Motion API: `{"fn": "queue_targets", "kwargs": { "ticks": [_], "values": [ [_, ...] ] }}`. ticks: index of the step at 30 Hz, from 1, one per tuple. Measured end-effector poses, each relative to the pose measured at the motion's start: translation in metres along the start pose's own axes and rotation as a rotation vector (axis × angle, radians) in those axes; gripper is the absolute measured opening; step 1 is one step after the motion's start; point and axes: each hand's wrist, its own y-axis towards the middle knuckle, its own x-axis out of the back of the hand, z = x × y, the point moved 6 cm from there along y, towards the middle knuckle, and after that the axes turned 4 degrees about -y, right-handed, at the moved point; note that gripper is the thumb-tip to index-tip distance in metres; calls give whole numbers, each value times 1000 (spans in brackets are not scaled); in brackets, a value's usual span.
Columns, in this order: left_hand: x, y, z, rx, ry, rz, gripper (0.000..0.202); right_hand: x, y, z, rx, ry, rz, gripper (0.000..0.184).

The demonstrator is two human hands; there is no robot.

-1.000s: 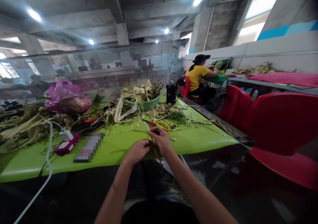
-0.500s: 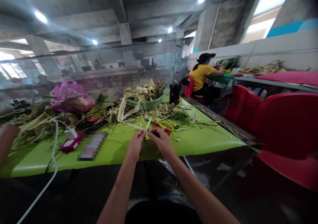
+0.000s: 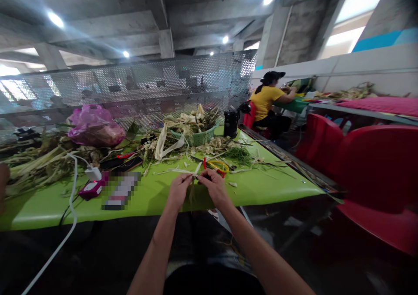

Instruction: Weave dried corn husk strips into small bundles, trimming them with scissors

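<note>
My left hand [image 3: 178, 190] and my right hand [image 3: 213, 186] meet at the near edge of a lime-green table [image 3: 267, 182]. Both pinch a pale dried leaf strip [image 3: 191, 172] whose ends stick up and to the left between the fingertips. Just beyond the hands lie red-handled scissors [image 3: 214, 167] and a yellow ring [image 3: 219, 165] among leaf scraps.
A green basket of husks [image 3: 195, 136], a pink plastic bag [image 3: 94, 127], a black bottle [image 3: 230, 123], a charger with white cable [image 3: 93, 173] and leaf piles cover the table. Red chairs [image 3: 375, 164] stand at right. A person in yellow [image 3: 269, 103] sits behind. Another person's hand [image 3: 3, 179] shows at far left.
My left hand rose from the table edge to meet the right at the strip. The strip's ends now spread out flatter. The view shifted slightly.
</note>
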Motion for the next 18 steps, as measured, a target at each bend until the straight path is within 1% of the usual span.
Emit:
{"fn": "queue_targets", "kwargs": {
  "ticks": [3,12,18],
  "values": [
    [-4,-3,0,56,-61,23,21,1,1,-7,-18,70,-11,13],
    [-6,-7,-9,95,-71,34,22,3,1,-10,-39,138,-17,11],
    [-3,-6,-3,103,-55,31,20,4,0,-9,-55,189,-27,10]
  ]
}}
